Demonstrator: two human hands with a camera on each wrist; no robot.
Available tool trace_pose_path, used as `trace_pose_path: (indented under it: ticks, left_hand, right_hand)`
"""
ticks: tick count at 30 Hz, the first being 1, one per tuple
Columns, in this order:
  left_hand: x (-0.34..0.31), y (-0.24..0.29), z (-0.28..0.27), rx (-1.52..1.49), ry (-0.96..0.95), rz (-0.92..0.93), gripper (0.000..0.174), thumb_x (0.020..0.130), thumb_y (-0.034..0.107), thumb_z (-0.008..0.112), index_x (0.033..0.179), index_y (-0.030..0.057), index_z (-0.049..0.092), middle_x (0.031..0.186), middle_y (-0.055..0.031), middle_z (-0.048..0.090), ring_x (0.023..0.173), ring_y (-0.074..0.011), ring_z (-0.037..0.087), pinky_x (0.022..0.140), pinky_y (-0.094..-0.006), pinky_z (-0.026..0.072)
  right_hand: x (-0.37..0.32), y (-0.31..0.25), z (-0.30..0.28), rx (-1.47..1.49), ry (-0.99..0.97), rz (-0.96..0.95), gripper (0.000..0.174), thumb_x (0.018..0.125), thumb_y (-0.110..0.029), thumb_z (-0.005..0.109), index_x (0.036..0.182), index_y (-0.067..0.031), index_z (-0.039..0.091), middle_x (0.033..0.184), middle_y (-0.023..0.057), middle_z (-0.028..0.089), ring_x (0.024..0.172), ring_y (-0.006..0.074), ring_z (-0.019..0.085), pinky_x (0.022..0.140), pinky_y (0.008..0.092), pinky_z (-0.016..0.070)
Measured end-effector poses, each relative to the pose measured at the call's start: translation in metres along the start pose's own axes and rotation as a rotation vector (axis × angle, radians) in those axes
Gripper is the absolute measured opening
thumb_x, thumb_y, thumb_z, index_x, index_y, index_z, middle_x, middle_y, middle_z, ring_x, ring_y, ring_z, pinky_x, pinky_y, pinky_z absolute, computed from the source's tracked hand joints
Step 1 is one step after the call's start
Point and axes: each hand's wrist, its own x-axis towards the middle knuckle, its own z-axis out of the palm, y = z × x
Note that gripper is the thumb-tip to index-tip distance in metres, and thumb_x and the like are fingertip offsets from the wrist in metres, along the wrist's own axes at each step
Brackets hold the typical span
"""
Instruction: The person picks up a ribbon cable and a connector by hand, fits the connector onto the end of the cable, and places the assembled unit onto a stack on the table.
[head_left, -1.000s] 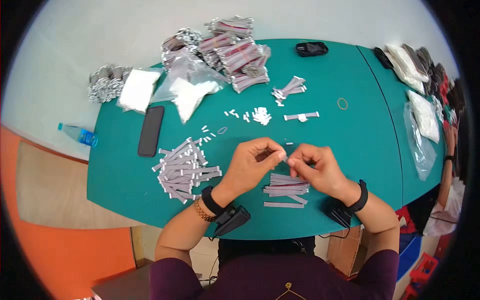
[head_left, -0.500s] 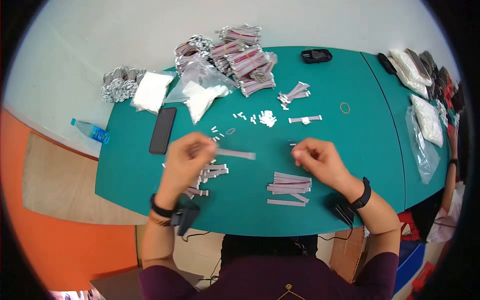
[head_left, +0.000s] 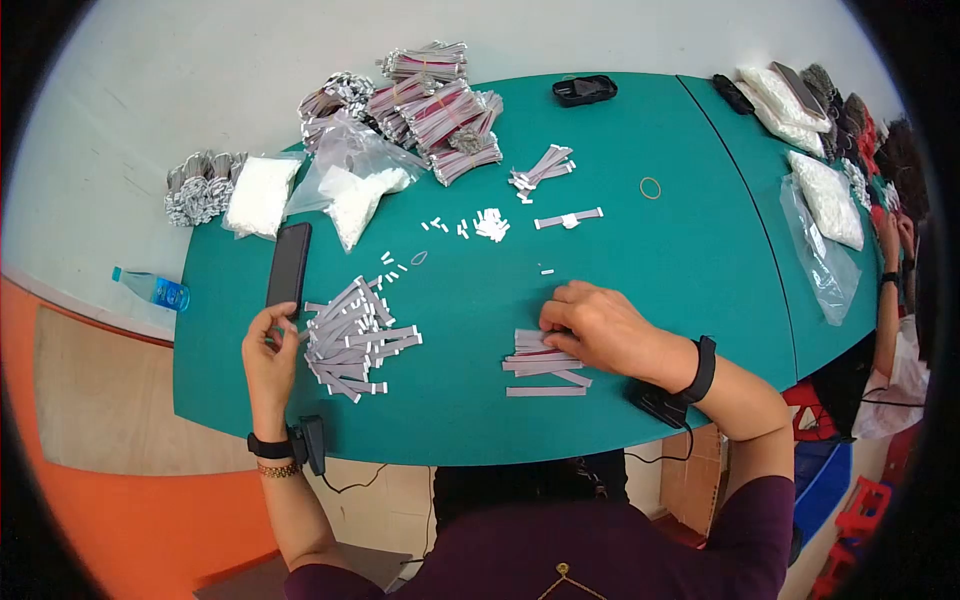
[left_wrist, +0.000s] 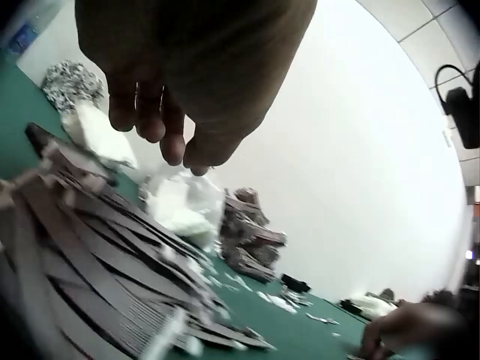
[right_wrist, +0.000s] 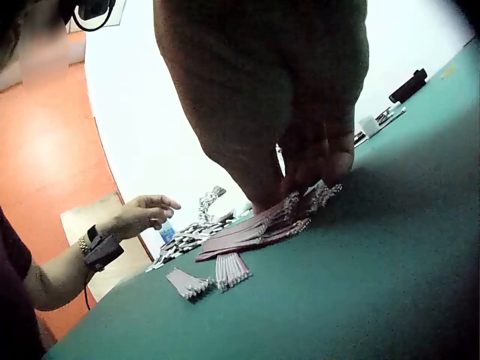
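Beside the left edge of a loose pile of grey ribbon cables (head_left: 350, 345) with white end pieces, my left hand (head_left: 268, 370) hovers with relaxed fingers, holding nothing. In the left wrist view its fingers (left_wrist: 150, 120) hang apart above the pile. My right hand (head_left: 605, 335) reaches down over a neater stack of grey ribbon cables (head_left: 540, 364), where its thumb and fingertips pinch at a cable near the top. The right wrist view shows the thumb and fingers down on the cables (right_wrist: 255, 232); the palm side hides part of the contact.
Small white connectors (head_left: 490, 224) lie mid-table, near a short cable (head_left: 569, 218). A phone (head_left: 288, 265) sits beyond the left hand. Bags of white pieces (head_left: 262, 195) and bundled cables (head_left: 440, 110) stand at the back. Another person's hands (head_left: 892, 235) are at far right.
The two hands were together at a cable, then the left hand carried it left and released it at the pile. The right hand has come down onto the stack.
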Motion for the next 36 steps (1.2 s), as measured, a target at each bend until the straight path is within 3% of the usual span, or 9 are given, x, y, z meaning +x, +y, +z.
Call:
trace_pose_path:
  ticks: [3,8,11,14,17,23,29,32,36]
  left_hand:
    - [-0.006,0.051,0.023,0.047,-0.045,0.135,0.019,0.079,-0.001,0.058,0.096,0.0011,0.063,0.079,0.0003,0.053,0.067,-0.0066,0.043,0.060,-0.0210,0.0376]
    - [-0.018,0.106,0.080,-0.160,-0.419,0.266,0.021,0.076,0.004,0.066,0.097,0.0058,0.064,0.079,-0.0035,0.055,0.067,-0.0144,0.047,0.059,-0.0243,0.0396]
    - [-0.017,0.122,0.111,-0.309,-0.556,0.252,0.024,0.078,0.003,0.065,0.102,0.0054,0.063,0.083,-0.0008,0.056,0.072,-0.0078,0.046,0.064,-0.0209,0.0395]
    - [-0.012,0.131,0.133,-0.499,-0.631,0.085,0.024,0.079,0.006,0.068,0.102,0.0049,0.062,0.085,-0.0002,0.056,0.074,-0.0076,0.049,0.065,-0.0210,0.0402]
    - [-0.002,0.127,0.147,-0.724,-0.735,-0.011,0.020,0.080,0.011,0.069,0.097,0.0040,0.062,0.087,0.0004,0.058,0.076,-0.0070,0.052,0.065,-0.0212,0.0406]
    - [0.009,0.135,0.146,-0.806,-0.730,-0.091,0.014,0.082,0.011,0.068,0.091,0.0026,0.062,0.086,-0.0009,0.063,0.079,-0.0060,0.055,0.070,-0.0195,0.0426]
    - [0.019,0.134,0.145,-0.822,-0.788,-0.084,0.014,0.082,0.009,0.067,0.093,0.0013,0.062,0.086,-0.0012,0.063,0.080,-0.0066,0.055,0.072,-0.0206,0.0445]
    - [0.023,0.136,0.146,-0.839,-0.816,-0.037,0.015,0.082,0.008,0.066,0.094,0.0007,0.062,0.087,-0.0016,0.062,0.081,-0.0068,0.055,0.071,-0.0211,0.0454]
    - [0.025,0.139,0.152,-0.878,-0.742,-0.051,0.015,0.083,0.009,0.065,0.096,0.0016,0.063,0.089,-0.0016,0.062,0.080,-0.0066,0.055,0.070,-0.0209,0.0438]
  right_hand:
    - [0.001,-0.001,0.002,-0.007,0.004,0.008,0.011,0.074,-0.006,0.065,0.081,-0.0038,0.057,0.078,0.0108,0.056,0.078,0.0305,0.055,0.065,0.0404,0.0447]
    - [0.002,0.005,0.003,-0.024,0.052,-0.006,0.006,0.074,-0.004,0.062,0.077,-0.0030,0.057,0.072,0.0116,0.056,0.070,0.0312,0.055,0.060,0.0397,0.0449]
    - [0.007,0.003,-0.007,0.088,0.097,0.047,0.005,0.078,-0.006,0.061,0.078,-0.0016,0.058,0.067,0.0082,0.055,0.060,0.0223,0.054,0.054,0.0336,0.0433]
    - [0.012,-0.002,-0.021,0.508,0.067,0.274,0.011,0.080,-0.009,0.061,0.077,0.0012,0.060,0.065,0.0059,0.056,0.059,0.0142,0.053,0.055,0.0299,0.0426]
    - [0.016,-0.004,-0.026,0.644,0.086,0.313,0.014,0.084,-0.012,0.062,0.081,0.0013,0.061,0.064,0.0005,0.055,0.059,0.0062,0.047,0.054,0.0245,0.0404]
    - [0.024,0.004,-0.024,0.769,0.085,0.299,0.017,0.089,-0.016,0.058,0.084,0.0002,0.061,0.069,-0.0015,0.057,0.062,0.0040,0.047,0.055,0.0214,0.0384]
    - [0.034,-0.003,-0.034,1.146,-0.035,0.455,0.024,0.092,-0.024,0.056,0.089,-0.0017,0.063,0.076,0.0031,0.063,0.067,0.0079,0.056,0.060,0.0216,0.0448]
    - [0.034,0.006,-0.029,1.217,-0.173,0.436,0.024,0.092,-0.025,0.056,0.089,-0.0016,0.063,0.081,0.0068,0.066,0.070,0.0101,0.060,0.062,0.0227,0.0479]
    - [0.037,0.012,-0.023,1.211,-0.083,0.385,0.023,0.092,-0.022,0.056,0.088,-0.0005,0.063,0.080,0.0082,0.066,0.068,0.0107,0.061,0.063,0.0235,0.0491]
